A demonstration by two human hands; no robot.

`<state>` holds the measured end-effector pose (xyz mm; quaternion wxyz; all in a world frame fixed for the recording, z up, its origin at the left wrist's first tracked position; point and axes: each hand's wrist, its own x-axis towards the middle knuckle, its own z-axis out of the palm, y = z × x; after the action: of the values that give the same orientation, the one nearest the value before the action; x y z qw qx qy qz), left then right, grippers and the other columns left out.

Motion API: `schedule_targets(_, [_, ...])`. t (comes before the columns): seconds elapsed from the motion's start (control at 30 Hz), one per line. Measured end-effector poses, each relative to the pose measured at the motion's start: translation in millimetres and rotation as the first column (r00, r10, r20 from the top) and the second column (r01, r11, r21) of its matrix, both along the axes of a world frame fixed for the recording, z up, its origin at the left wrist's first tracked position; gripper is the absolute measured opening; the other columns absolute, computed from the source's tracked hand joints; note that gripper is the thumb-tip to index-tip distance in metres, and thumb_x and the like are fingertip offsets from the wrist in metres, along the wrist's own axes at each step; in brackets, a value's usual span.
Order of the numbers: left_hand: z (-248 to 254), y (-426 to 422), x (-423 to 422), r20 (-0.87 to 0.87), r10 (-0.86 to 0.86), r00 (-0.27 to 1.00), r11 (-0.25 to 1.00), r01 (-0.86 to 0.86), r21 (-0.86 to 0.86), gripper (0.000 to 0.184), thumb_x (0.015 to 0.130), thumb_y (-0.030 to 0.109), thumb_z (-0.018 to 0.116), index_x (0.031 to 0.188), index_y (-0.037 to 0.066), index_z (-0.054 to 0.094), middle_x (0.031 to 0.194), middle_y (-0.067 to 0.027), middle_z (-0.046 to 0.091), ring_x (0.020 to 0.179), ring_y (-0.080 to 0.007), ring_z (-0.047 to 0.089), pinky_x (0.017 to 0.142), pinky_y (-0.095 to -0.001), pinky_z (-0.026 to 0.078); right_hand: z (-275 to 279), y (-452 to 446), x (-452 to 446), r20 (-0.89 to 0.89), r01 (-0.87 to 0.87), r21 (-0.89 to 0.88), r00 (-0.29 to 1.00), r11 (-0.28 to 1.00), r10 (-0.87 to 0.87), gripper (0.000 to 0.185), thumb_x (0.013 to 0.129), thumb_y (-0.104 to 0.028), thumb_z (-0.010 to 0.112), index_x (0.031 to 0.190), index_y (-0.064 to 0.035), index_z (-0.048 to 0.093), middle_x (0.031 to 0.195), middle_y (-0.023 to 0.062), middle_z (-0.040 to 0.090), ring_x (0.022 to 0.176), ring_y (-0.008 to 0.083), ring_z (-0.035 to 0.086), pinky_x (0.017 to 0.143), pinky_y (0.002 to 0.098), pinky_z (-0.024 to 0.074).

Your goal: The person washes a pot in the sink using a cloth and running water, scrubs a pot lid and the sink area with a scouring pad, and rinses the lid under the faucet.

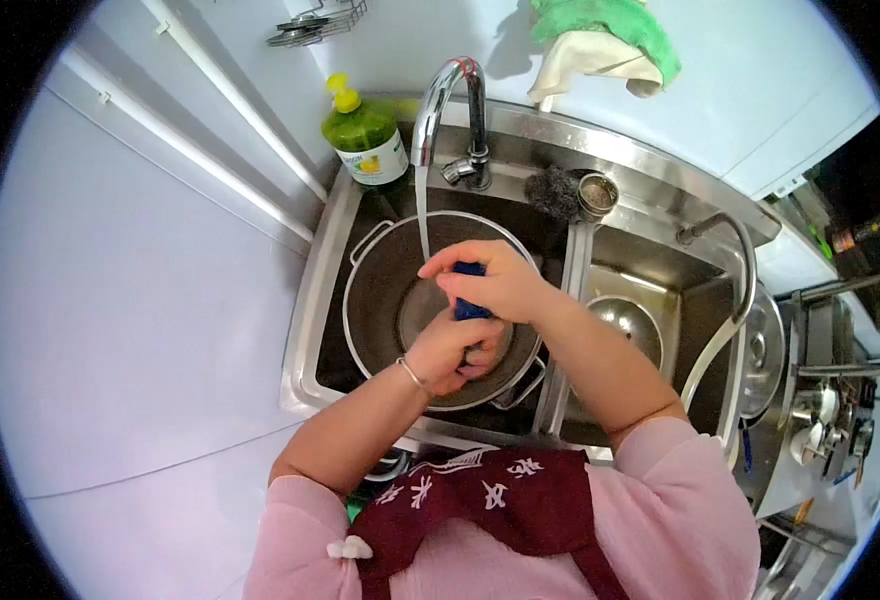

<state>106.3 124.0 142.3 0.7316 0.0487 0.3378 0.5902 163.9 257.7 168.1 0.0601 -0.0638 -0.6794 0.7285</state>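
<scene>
My left hand (448, 352), with a bracelet at the wrist, is closed around the lower end of a small dark blue object (471, 291). Over its upper end curl the fingers of my right hand (495, 283). Both hands hide most of the blue object, so its kind cannot be made out. They are above a large two-handled metal pot (358, 335) standing in the left sink basin. Water (422, 205) runs from the curved faucet (427, 130) into the pot, just left of my right fingertips.
A green pump bottle (365, 140) stands at the sink's back left corner. A dark scouring pad (553, 192) and a small metal can (597, 195) sit behind the divider. In the right basin are a metal bowl (628, 325) and a hose (710, 360). Cloths (600, 55) hang above.
</scene>
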Motion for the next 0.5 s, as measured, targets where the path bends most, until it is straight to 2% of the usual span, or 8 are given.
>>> schedule_targets(0.07, [-16.0,6.4,0.4,-0.159,-0.016,0.987,0.997,0.003,-0.083,0.019,0.078,0.018,0.062,0.087,0.011,0.047,0.060,0.0021,0.040,0.044,-0.0067,0.034,0.039,-0.0200,0.024,-24.5,-0.5,-4.7,-0.089,0.154,0.251,0.987,0.956,-0.136,0.019,0.083,-0.013,0.058,0.098,-0.0051,0.066,0.080,0.0024,0.062,0.067,0.0090,0.056,0.062,0.0245,0.0457])
schedule_targets(0.1, [-22.7,8.1,2.0,-0.298,0.016,0.954,0.992,-0.051,-0.113,0.017,0.077,0.018,0.062,0.085,0.010,0.048,0.061,0.0015,0.042,0.045,-0.0075,0.036,0.039,-0.0208,0.025,-26.6,-1.4,-4.9,0.016,0.148,0.267,0.987,0.952,-0.158,0.020,0.082,-0.018,0.057,0.095,-0.0065,0.067,0.092,0.0115,0.067,0.081,0.0226,0.063,0.076,0.0325,0.0483])
schedule_targets(0.2, [-49.4,14.6,1.0,-0.581,0.025,0.814,0.979,-0.139,-0.152,0.021,0.076,0.019,0.063,0.088,0.007,0.050,0.064,-0.0019,0.050,0.051,-0.0114,0.047,0.042,-0.0247,0.033,-49.9,-7.8,-7.5,-0.080,0.289,0.328,0.957,0.900,-0.278,0.019,0.086,-0.014,0.054,0.098,-0.0042,0.065,0.081,0.0060,0.063,0.066,0.0106,0.057,0.061,0.0262,0.0460])
schedule_targets(0.27, [-70.0,21.0,-4.2,-0.710,0.007,0.704,0.971,-0.176,-0.164,0.027,0.075,0.021,0.065,0.092,0.004,0.052,0.067,-0.0047,0.055,0.057,-0.0145,0.055,0.046,-0.0277,0.039,-66.1,-9.6,-13.0,-0.117,0.360,0.387,0.932,0.849,-0.342,0.019,0.086,-0.014,0.053,0.098,-0.0037,0.064,0.081,0.0074,0.063,0.067,0.0118,0.058,0.062,0.0268,0.0462])
schedule_targets(0.33, [-86.7,25.8,-8.6,-0.982,0.100,0.161,0.986,-0.147,0.076,0.037,0.076,0.023,0.065,0.101,0.000,0.052,0.081,-0.0174,0.064,0.076,-0.0288,0.064,0.062,-0.0358,0.048,-67.3,-11.7,-15.5,-0.212,0.497,0.493,0.865,0.714,-0.455,0.020,0.088,-0.014,0.050,0.097,-0.0023,0.063,0.082,0.0102,0.064,0.068,0.0169,0.060,0.064,0.0294,0.0471])
schedule_targets(0.37, [-87.1,28.1,-9.6,-0.981,0.101,0.163,0.986,-0.150,0.076,0.037,0.076,0.023,0.065,0.101,0.000,0.052,0.081,-0.0174,0.064,0.076,-0.0288,0.064,0.062,-0.0358,0.048,-69.6,-12.5,-17.7,-0.238,0.540,0.487,0.838,0.687,-0.490,0.020,0.088,-0.014,0.050,0.097,-0.0025,0.063,0.082,0.0106,0.064,0.069,0.0183,0.060,0.065,0.0301,0.0473])
schedule_targets(0.43, [-85.9,33.9,-14.2,-0.996,0.067,-0.056,0.989,-0.129,0.073,0.042,0.075,0.023,0.066,0.105,-0.001,0.049,0.090,-0.0250,0.062,0.089,-0.0386,0.061,0.074,-0.0412,0.048,-72.9,-14.2,-22.3,-0.269,0.584,0.480,0.808,0.655,-0.523,0.020,0.088,-0.014,0.049,0.097,-0.0026,0.063,0.083,0.0111,0.064,0.070,0.0198,0.060,0.066,0.0309,0.0474])
schedule_targets(0.5, [-98.4,38.4,-21.5,-0.983,0.009,-0.181,0.992,-0.126,0.032,0.043,0.075,0.023,0.066,0.107,0.000,0.048,0.090,-0.0253,0.062,0.088,-0.0394,0.060,0.074,-0.0426,0.049,-71.9,-20.1,-22.9,-0.240,0.675,0.448,0.722,0.586,-0.649,0.017,0.086,-0.014,0.052,0.093,-0.0040,0.064,0.092,0.0155,0.065,0.087,0.0320,0.062,0.077,0.0371,0.0479])
